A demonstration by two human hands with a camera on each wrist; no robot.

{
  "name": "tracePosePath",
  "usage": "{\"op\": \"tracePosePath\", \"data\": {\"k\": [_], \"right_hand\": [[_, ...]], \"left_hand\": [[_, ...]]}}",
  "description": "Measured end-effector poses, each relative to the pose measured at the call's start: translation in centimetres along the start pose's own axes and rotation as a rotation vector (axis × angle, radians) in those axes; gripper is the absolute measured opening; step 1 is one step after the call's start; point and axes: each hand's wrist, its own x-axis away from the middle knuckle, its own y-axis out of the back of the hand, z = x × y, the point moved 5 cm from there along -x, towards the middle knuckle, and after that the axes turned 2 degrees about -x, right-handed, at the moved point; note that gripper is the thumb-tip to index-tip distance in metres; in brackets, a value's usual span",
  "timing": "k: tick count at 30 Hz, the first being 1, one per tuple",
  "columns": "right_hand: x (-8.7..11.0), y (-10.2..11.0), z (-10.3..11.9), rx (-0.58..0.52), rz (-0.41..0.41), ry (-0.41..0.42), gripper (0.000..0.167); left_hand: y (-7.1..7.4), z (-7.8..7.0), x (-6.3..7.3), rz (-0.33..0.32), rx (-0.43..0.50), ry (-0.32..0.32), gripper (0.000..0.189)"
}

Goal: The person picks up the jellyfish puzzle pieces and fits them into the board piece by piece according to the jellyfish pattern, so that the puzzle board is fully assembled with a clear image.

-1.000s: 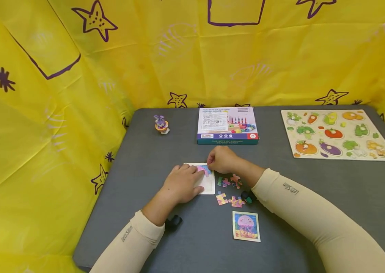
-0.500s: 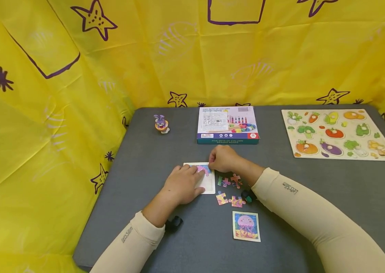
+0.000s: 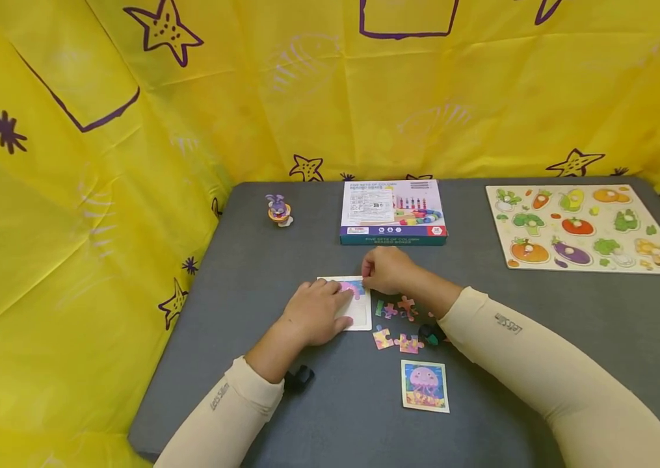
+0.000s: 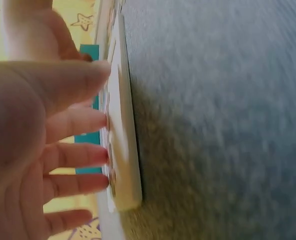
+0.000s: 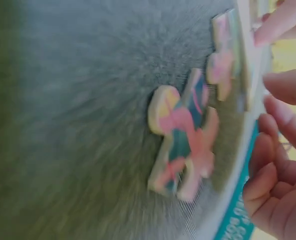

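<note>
Puzzle tray (image 3: 363, 315) lay on the table (image 3: 248, 273), its left part under the left hand (image 3: 315, 313), its far right corner at the right hand's (image 3: 391, 270) fingertips. The left hand was spread, fingers nearly straight, tips resting on the tray. The right hand's fingers were bent; whether they pinched a piece could not be told. Loose pieces (image 3: 408, 343) lay just right of the tray.

Yellow cloth (image 3: 230, 117) is hanging on the far, left and right sides, creasing softly, purple starfish (image 3: 164, 31) sprawling across it; before me a grey bench (image 3: 248, 273) is filling the middle.
</note>
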Motion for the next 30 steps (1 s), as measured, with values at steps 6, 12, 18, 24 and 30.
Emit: {"op": "tracePosePath", "data": {"k": [6,12,18,24,30], "right_hand": [[3.6,-0.1,-0.5,0.089,0.084,0.046,0.017],[5.7,-1.1,-0.7,0.166,0.035,0.110,0.025],[6.0,-0.7,-0.7,0.041,0.025,0.080,0.018],[4.7,-0.2,0.5,-0.141,0.086,0.099,0.003],[1.6,-2.0,2.6,-0.211,0.085,0.086,0.003]], "left_hand": [[-0.3,1.4,-0.1,-0.019,0.176,-0.035,0.062],[-0.6,2.9,0.3,-0.048,0.293,-0.001,0.061],[-0.5,4.1,1.6,-0.069,0.260,0.065,0.058],[-0.5,4.7,2.2,-0.058,0.243,0.036,0.054],[-0.5,5.3,2.0,-0.059,0.272,0.057,0.045]]}}
